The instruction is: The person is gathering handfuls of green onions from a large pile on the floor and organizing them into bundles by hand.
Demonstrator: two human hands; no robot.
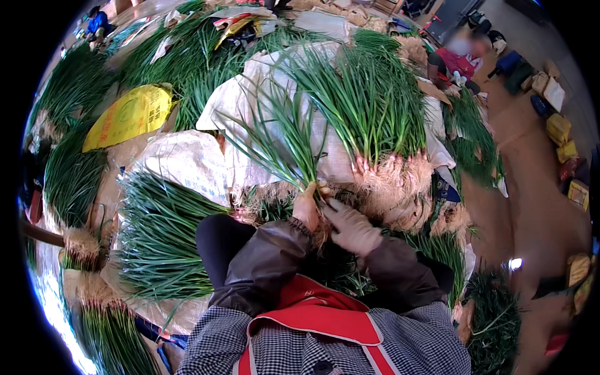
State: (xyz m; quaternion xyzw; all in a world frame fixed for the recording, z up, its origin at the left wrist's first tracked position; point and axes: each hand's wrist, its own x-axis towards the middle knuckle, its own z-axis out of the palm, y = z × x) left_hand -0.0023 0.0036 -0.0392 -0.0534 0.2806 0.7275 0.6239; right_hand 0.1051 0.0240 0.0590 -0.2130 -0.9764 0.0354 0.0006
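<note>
My left hand (pixel 305 209), in a pale glove, is closed around the lower stems of a small bunch of scallions (pixel 302 147). The green leaves of this bunch fan out away from me over white woven sacking (pixel 250 159). Close beside it, my right hand (pixel 354 230), also gloved, has its fingers bent in against the root end of the same bunch. Pale roots hang down between the two hands. Just beyond my right hand lies a large pile of scallions (pixel 369 106), with reddish stem bases and a thick mat of roots (pixel 394 184) facing me.
More scallions (pixel 165 234) lie in a heap to my left, beside my knee. A yellow printed sack (pixel 130 117) rests among further heaps. Another person (pixel 459 62) sits at the far right, and one in blue (pixel 98 24) at the far left. Bags (pixel 558 129) line the brown floor's right side.
</note>
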